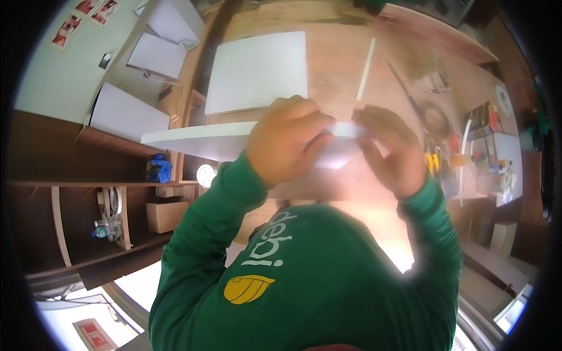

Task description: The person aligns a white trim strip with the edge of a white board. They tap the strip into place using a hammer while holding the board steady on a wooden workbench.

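The left hand (287,140) has its fingers clamped on a white panel's (205,141) upper edge; the right hand (395,149) arches at its right end (gripping or not, I cannot tell). The panel's long axis runs leftward, well past the left wrist.

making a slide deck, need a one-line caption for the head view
Left hand and right hand at the upper edge of a white panel, by a brown workbench.
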A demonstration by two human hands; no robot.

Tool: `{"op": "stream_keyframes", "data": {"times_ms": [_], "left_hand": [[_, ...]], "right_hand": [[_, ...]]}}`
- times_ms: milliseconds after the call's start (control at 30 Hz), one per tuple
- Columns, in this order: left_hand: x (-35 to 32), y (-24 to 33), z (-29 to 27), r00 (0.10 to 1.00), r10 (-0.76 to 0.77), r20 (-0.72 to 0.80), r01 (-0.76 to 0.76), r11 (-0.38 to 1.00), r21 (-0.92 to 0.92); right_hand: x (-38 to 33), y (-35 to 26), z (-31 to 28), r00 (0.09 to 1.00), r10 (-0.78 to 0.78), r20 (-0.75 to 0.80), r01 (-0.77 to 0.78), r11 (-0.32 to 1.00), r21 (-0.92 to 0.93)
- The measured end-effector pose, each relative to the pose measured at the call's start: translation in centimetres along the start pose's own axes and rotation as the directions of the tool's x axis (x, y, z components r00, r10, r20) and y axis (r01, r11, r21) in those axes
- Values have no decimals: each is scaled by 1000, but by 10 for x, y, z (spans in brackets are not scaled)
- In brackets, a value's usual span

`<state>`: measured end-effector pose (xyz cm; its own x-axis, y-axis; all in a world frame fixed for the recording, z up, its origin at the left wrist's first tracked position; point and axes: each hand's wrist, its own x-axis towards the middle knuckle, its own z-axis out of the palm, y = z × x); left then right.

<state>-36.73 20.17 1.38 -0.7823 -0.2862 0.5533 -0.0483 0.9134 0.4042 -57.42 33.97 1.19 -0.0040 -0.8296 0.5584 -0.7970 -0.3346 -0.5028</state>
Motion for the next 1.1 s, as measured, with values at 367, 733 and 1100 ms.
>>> {"op": "stream_keyframes", "data": {"times_ms": [367,733,1100], "left_hand": [[-16,-2,-7,998,-62,-9,62,998,20],[-106,-51,-94,991,-65,-113,97,945,314],[-100,-64,-168,727,-662,184,682,728,-75]], "right_hand": [[-6,-36,12,977,23,210,81,878,-471],[-6,-40,14,969,19,246,104,873,-476],[-4,-50,13,960,58,273,85,872,-483]]}}
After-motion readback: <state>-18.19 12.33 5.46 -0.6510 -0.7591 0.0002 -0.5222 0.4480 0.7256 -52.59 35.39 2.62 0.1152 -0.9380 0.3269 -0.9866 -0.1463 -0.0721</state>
